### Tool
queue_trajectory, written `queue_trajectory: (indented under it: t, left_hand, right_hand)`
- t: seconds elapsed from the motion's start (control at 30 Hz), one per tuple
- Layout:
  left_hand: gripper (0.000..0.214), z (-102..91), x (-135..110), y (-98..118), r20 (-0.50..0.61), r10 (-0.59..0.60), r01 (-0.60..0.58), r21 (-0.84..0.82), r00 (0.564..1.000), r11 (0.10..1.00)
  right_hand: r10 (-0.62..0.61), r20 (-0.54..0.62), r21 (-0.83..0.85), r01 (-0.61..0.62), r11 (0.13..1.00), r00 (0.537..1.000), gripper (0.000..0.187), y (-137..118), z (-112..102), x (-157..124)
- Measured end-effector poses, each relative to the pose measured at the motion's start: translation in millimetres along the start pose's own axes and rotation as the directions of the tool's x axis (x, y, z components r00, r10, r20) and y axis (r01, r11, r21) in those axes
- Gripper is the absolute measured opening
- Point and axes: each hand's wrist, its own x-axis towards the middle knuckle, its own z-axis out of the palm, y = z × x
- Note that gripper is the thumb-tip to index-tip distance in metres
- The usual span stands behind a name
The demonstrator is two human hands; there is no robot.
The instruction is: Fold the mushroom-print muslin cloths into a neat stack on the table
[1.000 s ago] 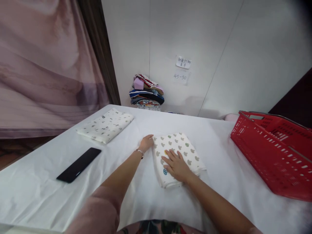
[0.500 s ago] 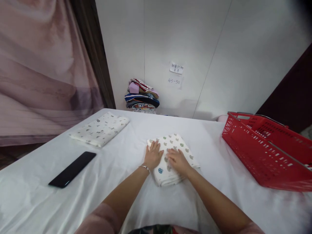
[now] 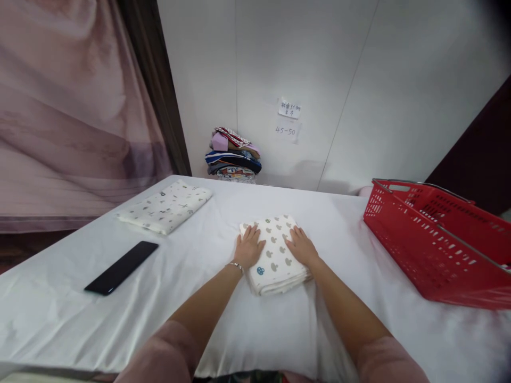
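Note:
A folded white cloth with grey, green and blue mouse-head prints lies in the middle of the white-covered table. My left hand rests flat on the cloth's left edge, fingers stretched out. My right hand lies flat on its right edge, fingers also out. Neither hand grips anything. A thin bracelet circles my left wrist.
Another folded white printed cloth lies at the far left of the table. A black phone lies near the left front. A red plastic basket stands at the right. A pile of coloured fabrics sits against the wall behind.
My left hand came from the cloth's far left corner onto its top. Both hands then slid apart to the cloth's left and right edges.

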Motion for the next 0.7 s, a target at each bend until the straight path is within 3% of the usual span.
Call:
queue_trajectory:
  t: [0.13, 0.23, 0.37, 0.5, 0.6, 0.7]
  left_hand:
    - [0.049, -3.6, 1.6, 4.4, 0.014, -0.008, 0.008, 0.01, 1.0, 1.0]
    - [0.052, -8.4, -0.4, 9.3, -0.081, -0.041, 0.044, 0.036, 0.996, 0.998]
    - [0.06, -12.9, -14.8, 14.1, -0.179, -0.207, 0.188, -0.12, 0.962, 0.975]
    - [0.067, -12.5, -38.6, 19.2, -0.023, -0.459, 0.412, -0.399, 0.888, 0.819]
    - [0.064, -15.5, -49.0, 18.9, 0.09, -0.47, 0.448, -0.498, 0.878, 0.742]
    - [0.06, -24.6, -47.4, 4.4, 0.115, -0.438, 0.432, -0.509, 0.892, 0.745]
  right_hand:
    - [0.045, 0.029, 0.211, -0.05, 0.976, 0.999, 0.055, 1.2, -10.2, 3.8]
    - [0.126, 0.029, 0.349, -0.128, 0.929, 0.992, 0.056, 6.2, -21.6, -2.8]
    - [0.229, -0.001, 0.377, -0.212, 0.902, 0.973, 0.057, 15.9, -29.5, -26.5]
    - [0.297, -0.021, 0.39, -0.266, 0.881, 0.955, 0.059, 18.3, -27.3, -43.6]
    - [0.324, -0.006, 0.383, -0.297, 0.875, 0.946, 0.061, 11.4, -23.9, -47.4]
    - [0.318, 0.023, 0.369, -0.303, 0.878, 0.948, 0.064, -1.5, -16.6, -54.5]
